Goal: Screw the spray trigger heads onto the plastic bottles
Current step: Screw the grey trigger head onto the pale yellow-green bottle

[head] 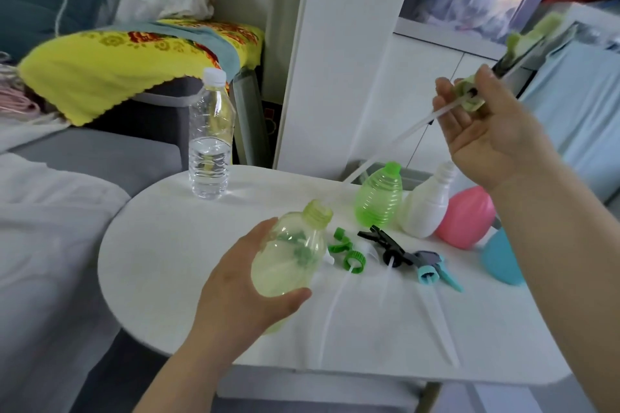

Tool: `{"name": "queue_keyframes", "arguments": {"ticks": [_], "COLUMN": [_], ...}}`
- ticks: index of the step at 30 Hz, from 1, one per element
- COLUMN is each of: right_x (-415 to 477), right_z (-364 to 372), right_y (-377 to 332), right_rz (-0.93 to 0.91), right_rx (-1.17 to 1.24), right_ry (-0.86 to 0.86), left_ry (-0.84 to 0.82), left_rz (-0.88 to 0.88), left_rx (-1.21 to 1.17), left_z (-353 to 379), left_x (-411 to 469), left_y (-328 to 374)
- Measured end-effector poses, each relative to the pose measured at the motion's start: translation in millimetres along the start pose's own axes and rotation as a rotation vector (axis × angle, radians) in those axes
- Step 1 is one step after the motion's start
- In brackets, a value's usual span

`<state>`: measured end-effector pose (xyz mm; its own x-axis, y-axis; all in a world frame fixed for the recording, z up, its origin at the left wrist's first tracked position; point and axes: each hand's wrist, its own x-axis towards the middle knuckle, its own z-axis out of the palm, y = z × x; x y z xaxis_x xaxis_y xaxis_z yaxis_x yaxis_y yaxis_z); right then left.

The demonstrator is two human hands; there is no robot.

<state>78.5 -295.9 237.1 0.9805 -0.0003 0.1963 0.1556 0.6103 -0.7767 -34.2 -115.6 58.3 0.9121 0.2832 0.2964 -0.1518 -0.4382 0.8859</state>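
Note:
My left hand [241,282] grips a pale yellow-green bottle [292,251] above the white table [208,278], its open neck tilted up to the right. High at the right, my right hand [483,131] holds a pale green trigger head [473,97], blurred, with its clear dip tube [392,141] slanting down to the left. On the table stand a bright green bottle [379,194], a white bottle [426,204], a pink bottle [466,221] and a blue bottle [500,258]. Three loose trigger heads lie there: green [349,253], black [385,243], blue [432,270].
A clear water bottle [209,141] with a white cap stands at the table's far left edge. A grey sofa [50,211] with a yellow flowered cloth [134,60] lies to the left. White cabinet panels [342,54] rise behind the table.

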Motion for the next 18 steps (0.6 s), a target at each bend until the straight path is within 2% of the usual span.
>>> {"name": "queue_keyframes", "arguments": {"ticks": [8,13,18], "right_x": [-5,-28,-49], "right_z": [-1,4,1], "right_y": [16,62,94], "right_rz": [-0.026,-0.060,0.049], "right_rx": [-0.215,-0.592,-0.802], "right_ry": [-0.043,-0.213,-0.390], "left_ry": [-0.048,-0.061,-0.040], "left_rz": [0.012,-0.051,-0.126], "left_rx": [-0.057,-0.194,-0.288], "left_z": [6,13,13], "left_x": [-3,-4,-2], "left_y": [2,2,-2]}}
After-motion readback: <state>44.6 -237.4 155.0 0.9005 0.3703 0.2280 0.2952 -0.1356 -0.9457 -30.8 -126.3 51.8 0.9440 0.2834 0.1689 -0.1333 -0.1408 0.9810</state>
